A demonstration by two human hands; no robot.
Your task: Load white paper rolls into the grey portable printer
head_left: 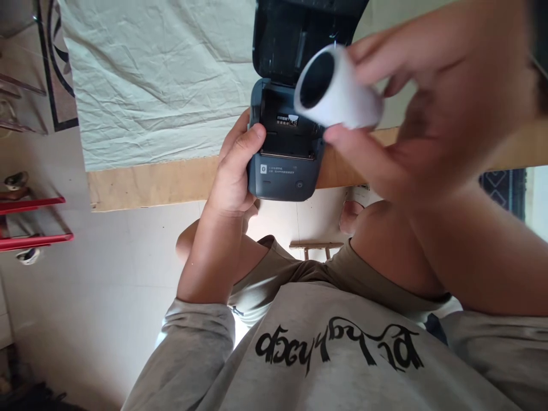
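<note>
A small dark grey printer (286, 171) rests at the edge of a wooden table, its black lid (299, 34) swung up and the paper bay bare. My left hand (234, 171) grips the printer's left side, thumb on its top corner. My right hand (428, 103), close to the camera, pinches a white paper roll (342, 94) with a dark hollow core just above and to the right of the bay.
A creased pale cloth (158, 80) covers the wooden table (145, 182). My knees and a grey sweatshirt with black lettering fill the lower part. A red rack (34, 222) stands at the left over a pale tiled floor.
</note>
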